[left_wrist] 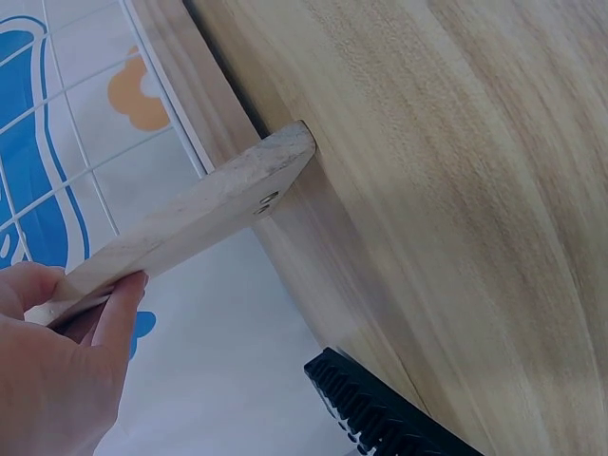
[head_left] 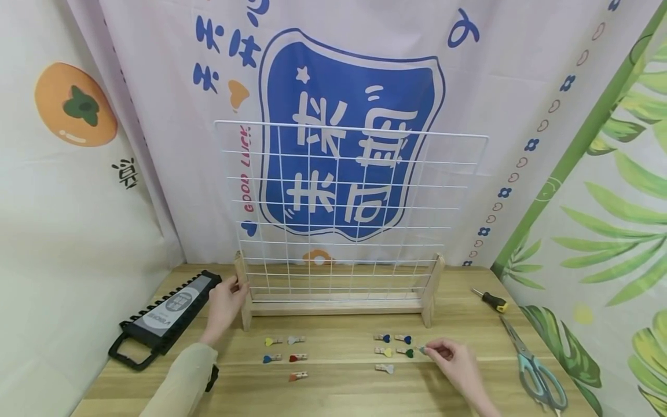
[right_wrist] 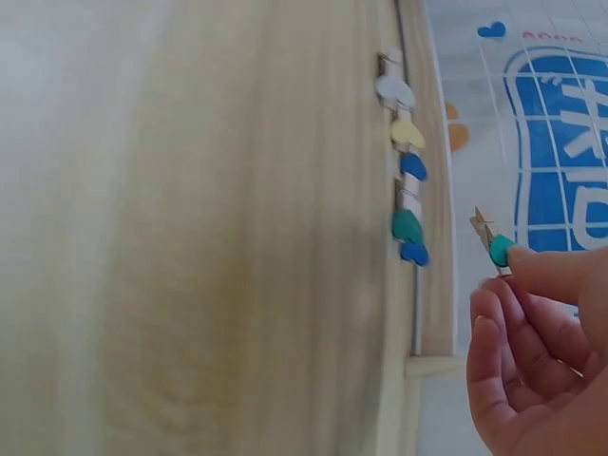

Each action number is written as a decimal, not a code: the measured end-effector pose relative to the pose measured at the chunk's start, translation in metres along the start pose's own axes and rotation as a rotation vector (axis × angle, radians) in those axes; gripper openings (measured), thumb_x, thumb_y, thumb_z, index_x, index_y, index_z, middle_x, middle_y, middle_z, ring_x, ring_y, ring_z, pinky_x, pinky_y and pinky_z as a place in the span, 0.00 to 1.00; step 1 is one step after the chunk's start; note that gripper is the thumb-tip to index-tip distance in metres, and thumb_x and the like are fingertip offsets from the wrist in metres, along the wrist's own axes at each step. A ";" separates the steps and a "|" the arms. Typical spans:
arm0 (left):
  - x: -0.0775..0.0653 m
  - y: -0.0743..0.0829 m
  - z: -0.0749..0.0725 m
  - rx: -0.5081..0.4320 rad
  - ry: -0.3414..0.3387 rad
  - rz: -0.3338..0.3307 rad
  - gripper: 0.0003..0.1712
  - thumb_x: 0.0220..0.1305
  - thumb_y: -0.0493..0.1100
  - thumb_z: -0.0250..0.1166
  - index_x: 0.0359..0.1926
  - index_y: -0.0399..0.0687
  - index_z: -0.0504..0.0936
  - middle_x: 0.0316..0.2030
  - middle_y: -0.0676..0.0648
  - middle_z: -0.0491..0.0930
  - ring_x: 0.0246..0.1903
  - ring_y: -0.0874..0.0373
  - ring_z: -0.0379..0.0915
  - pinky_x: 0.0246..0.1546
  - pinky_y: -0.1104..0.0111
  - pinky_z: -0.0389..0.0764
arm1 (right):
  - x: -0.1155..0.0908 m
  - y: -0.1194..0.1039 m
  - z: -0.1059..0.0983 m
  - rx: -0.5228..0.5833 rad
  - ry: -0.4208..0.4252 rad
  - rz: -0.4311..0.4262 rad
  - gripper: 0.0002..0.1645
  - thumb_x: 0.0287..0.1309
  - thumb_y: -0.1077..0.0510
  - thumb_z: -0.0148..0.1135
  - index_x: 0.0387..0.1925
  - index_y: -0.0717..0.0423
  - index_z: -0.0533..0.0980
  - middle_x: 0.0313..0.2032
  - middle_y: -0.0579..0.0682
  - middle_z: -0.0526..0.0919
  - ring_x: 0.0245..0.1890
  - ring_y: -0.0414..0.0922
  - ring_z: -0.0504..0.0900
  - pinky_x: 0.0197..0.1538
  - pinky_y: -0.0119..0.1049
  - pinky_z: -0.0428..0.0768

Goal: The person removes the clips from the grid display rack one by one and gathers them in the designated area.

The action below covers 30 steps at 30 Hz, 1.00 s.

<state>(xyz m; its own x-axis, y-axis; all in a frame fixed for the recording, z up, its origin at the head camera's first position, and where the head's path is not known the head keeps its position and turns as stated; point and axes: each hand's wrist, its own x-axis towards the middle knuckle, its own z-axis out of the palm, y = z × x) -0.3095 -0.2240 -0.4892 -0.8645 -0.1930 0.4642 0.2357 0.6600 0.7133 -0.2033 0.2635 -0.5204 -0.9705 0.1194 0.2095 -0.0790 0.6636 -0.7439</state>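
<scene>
My left hand [head_left: 224,304] grips the left wooden post [left_wrist: 199,204] of a stand that carries a white wire grid [head_left: 339,214]. In the right wrist view, my right hand [right_wrist: 541,351] pinches a small wooden clothespin [right_wrist: 500,249] with a teal heart between thumb and fingers, above the table. Nearest to that hand in the head view lies a clothespin with a dark green heart [head_left: 406,352]. Around it lie others with dark blue hearts [head_left: 383,337], a yellow heart [head_left: 384,351] and a white heart [head_left: 385,368]. No clothespin shows on the grid.
Left of centre, several more heart clothespins [head_left: 298,357] lie in two columns. A black wrench rack [head_left: 169,313] lies by the left forearm. At the right are a screwdriver [head_left: 492,301] and teal-handled scissors [head_left: 537,370]. A printed curtain [head_left: 172,75] hangs behind the wooden table [head_left: 333,399].
</scene>
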 end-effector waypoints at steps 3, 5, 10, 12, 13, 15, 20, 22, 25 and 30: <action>0.000 -0.001 0.000 0.000 -0.005 0.000 0.09 0.64 0.32 0.63 0.26 0.36 0.77 0.32 0.32 0.86 0.33 0.43 0.85 0.22 0.77 0.74 | -0.005 0.001 0.006 -0.002 -0.024 -0.011 0.04 0.51 0.62 0.74 0.29 0.54 0.84 0.26 0.45 0.86 0.23 0.27 0.76 0.30 0.24 0.79; 0.000 -0.001 0.001 0.000 -0.007 0.003 0.09 0.64 0.33 0.63 0.26 0.36 0.77 0.32 0.32 0.86 0.33 0.43 0.85 0.23 0.77 0.74 | -0.006 0.001 0.009 -0.001 -0.046 -0.023 0.04 0.51 0.62 0.74 0.28 0.54 0.84 0.26 0.45 0.86 0.23 0.27 0.76 0.31 0.24 0.79; 0.000 -0.002 0.001 0.007 0.003 0.007 0.12 0.64 0.33 0.64 0.23 0.38 0.75 0.27 0.35 0.85 0.25 0.55 0.80 0.21 0.76 0.71 | -0.009 0.003 0.011 -0.016 -0.105 -0.039 0.03 0.52 0.62 0.73 0.28 0.53 0.84 0.26 0.45 0.87 0.23 0.26 0.76 0.30 0.24 0.78; 0.000 -0.002 0.001 0.005 0.005 0.007 0.13 0.63 0.33 0.65 0.22 0.39 0.74 0.24 0.38 0.84 0.21 0.62 0.74 0.18 0.76 0.68 | -0.009 0.004 0.012 -0.020 -0.125 -0.042 0.03 0.53 0.61 0.73 0.28 0.52 0.84 0.27 0.45 0.87 0.23 0.26 0.76 0.29 0.24 0.77; 0.000 -0.002 0.001 0.003 0.003 0.007 0.14 0.63 0.33 0.65 0.21 0.40 0.73 0.23 0.38 0.83 0.19 0.64 0.70 0.16 0.76 0.66 | -0.009 0.004 0.012 -0.022 -0.137 -0.043 0.02 0.53 0.61 0.73 0.29 0.52 0.84 0.27 0.45 0.87 0.23 0.26 0.75 0.29 0.23 0.76; 0.000 -0.001 0.000 -0.006 -0.001 0.010 0.15 0.64 0.34 0.65 0.21 0.40 0.71 0.21 0.40 0.81 0.16 0.67 0.64 0.14 0.76 0.63 | -0.009 0.005 0.012 -0.026 -0.154 -0.049 0.02 0.53 0.60 0.72 0.29 0.52 0.84 0.28 0.46 0.88 0.23 0.26 0.75 0.29 0.23 0.76; 0.000 0.000 0.000 -0.014 -0.008 0.010 0.16 0.64 0.34 0.64 0.21 0.41 0.71 0.21 0.40 0.81 0.15 0.67 0.62 0.13 0.75 0.61 | -0.011 0.006 0.012 -0.036 -0.187 -0.058 0.03 0.53 0.59 0.73 0.29 0.50 0.84 0.28 0.45 0.88 0.23 0.26 0.74 0.29 0.23 0.75; 0.001 -0.001 0.000 -0.014 -0.006 0.009 0.15 0.64 0.34 0.64 0.21 0.40 0.71 0.22 0.39 0.82 0.15 0.66 0.63 0.13 0.75 0.62 | -0.011 0.007 0.013 -0.046 -0.193 -0.058 0.03 0.53 0.58 0.73 0.28 0.50 0.84 0.28 0.44 0.88 0.23 0.26 0.74 0.29 0.23 0.74; 0.001 -0.002 0.000 -0.015 -0.005 0.007 0.15 0.64 0.34 0.65 0.21 0.40 0.72 0.21 0.39 0.81 0.15 0.66 0.63 0.13 0.75 0.63 | -0.012 0.007 0.013 -0.060 -0.198 -0.052 0.03 0.52 0.58 0.74 0.28 0.49 0.84 0.28 0.44 0.88 0.23 0.26 0.74 0.29 0.23 0.74; 0.001 -0.001 0.000 -0.015 -0.013 -0.010 0.15 0.64 0.34 0.65 0.21 0.41 0.71 0.20 0.40 0.79 0.15 0.65 0.63 0.14 0.75 0.63 | -0.012 0.008 0.014 -0.074 -0.210 -0.047 0.03 0.52 0.58 0.73 0.28 0.50 0.84 0.28 0.44 0.87 0.23 0.26 0.73 0.29 0.24 0.73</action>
<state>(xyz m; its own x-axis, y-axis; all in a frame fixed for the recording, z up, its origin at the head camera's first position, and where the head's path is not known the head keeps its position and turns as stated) -0.3103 -0.2249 -0.4897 -0.8724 -0.1903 0.4501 0.2334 0.6470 0.7259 -0.1952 0.2571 -0.5374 -0.9929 -0.0641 0.1004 -0.1158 0.7184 -0.6859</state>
